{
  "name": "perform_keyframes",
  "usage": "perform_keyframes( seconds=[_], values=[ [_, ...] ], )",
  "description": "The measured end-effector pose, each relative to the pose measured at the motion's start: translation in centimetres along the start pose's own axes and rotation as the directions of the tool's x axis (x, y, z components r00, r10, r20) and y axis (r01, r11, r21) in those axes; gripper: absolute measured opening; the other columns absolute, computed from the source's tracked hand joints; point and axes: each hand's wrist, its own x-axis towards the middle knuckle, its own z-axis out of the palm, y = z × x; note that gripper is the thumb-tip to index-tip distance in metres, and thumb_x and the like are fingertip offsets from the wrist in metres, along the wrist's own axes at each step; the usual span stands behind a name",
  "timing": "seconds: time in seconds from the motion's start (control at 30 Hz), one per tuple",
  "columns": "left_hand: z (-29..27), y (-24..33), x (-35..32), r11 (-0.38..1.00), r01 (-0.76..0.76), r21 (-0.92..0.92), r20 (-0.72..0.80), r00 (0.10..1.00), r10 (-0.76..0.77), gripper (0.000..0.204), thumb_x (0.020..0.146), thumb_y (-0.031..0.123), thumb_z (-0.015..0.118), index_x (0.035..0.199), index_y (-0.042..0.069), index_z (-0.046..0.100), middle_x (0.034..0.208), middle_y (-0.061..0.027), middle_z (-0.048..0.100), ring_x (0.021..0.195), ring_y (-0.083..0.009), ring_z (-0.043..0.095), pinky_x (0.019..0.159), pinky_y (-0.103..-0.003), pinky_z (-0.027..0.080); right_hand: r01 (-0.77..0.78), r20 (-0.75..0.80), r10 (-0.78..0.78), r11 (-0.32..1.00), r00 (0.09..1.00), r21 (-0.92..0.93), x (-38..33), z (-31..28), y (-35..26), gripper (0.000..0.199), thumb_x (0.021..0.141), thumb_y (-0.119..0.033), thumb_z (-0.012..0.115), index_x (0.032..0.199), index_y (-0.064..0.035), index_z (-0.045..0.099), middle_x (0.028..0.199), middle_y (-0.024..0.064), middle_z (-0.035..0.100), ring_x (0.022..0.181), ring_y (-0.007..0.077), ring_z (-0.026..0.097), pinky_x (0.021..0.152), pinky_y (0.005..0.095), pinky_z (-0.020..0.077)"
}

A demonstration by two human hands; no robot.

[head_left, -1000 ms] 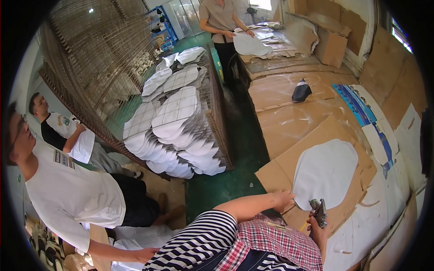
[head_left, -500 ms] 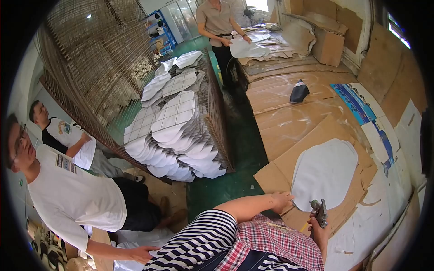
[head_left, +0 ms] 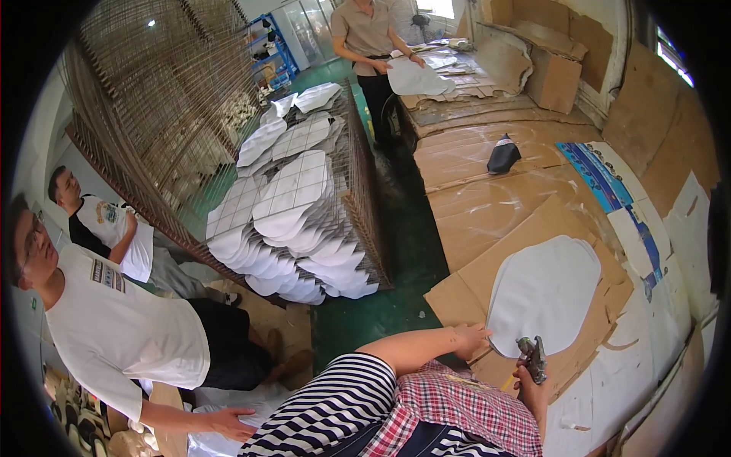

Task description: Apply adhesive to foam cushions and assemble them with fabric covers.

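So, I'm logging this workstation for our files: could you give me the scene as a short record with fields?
Left hand: at the near-left edge of white rounded sheets
Right hand: gripping a metal gun-shaped tool
Under the sheets: brown cardboard
Wire rack: holds many white pieces
Far co-worker: holding a pale sheet with both hands

White sheets (head_left: 544,293): thin, matte, rounded oblong outline with a broad far end. At least two layers, edges slightly out of line along left side and far right corner. Lying flat, long axis running from near left to far right, on brown cardboard (head_left: 457,301) at near part of tabletop. Left hand (head_left: 472,341) at near-left edge, fingertips at the rim.

Pistol-shaped tool (head_left: 536,367): dull silvery metal, worn-looking. Gripped in right hand (head_left: 531,386), upright, head just over near edge of sheets; contact unclear.
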Motion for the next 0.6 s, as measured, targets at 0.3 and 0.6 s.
perform_keyframes(
  seconds=[0.3, 0.6],
  values=[
    [-0.48, 0.36, 0.10, 1.000, 0.004, 0.011, 0.038, 0.999, -0.004, 0.053, 0.075, 0.018, 0.059, 0.126, 0.012, 0.047, 0.146, -0.0086, 0.022, 0.133, -0.0286, 0.022, 0.098, -0.048, 0.039, 0.053, -0.055, -0.052, 0.999, 0.997, 0.008, -0.22, 0.01, 0.23, 0.024, 0.084, -0.009, 0.061, 0.107, -0.0029, 0.056, 0.091, 0.0049, 0.061, 0.073, 0.0133, 0.060, 0.051, 0.0236, 0.0465],
    [-0.02, 0.34, 0.04, 1.000, -0.003, -0.006, -0.005, 1.000, 0.003, 0.047, 0.075, 0.018, 0.059, 0.121, 0.012, 0.049, 0.144, -0.0086, 0.025, 0.131, -0.0291, 0.025, 0.097, -0.047, 0.039, 0.030, -0.069, -0.029, 1.000, 0.997, 0.007, -0.46, -0.19, 0.43, 0.025, 0.084, -0.009, 0.061, 0.108, -0.0036, 0.056, 0.091, 0.0045, 0.061, 0.073, 0.0129, 0.060, 0.052, 0.0232, 0.0465]
  ],
)
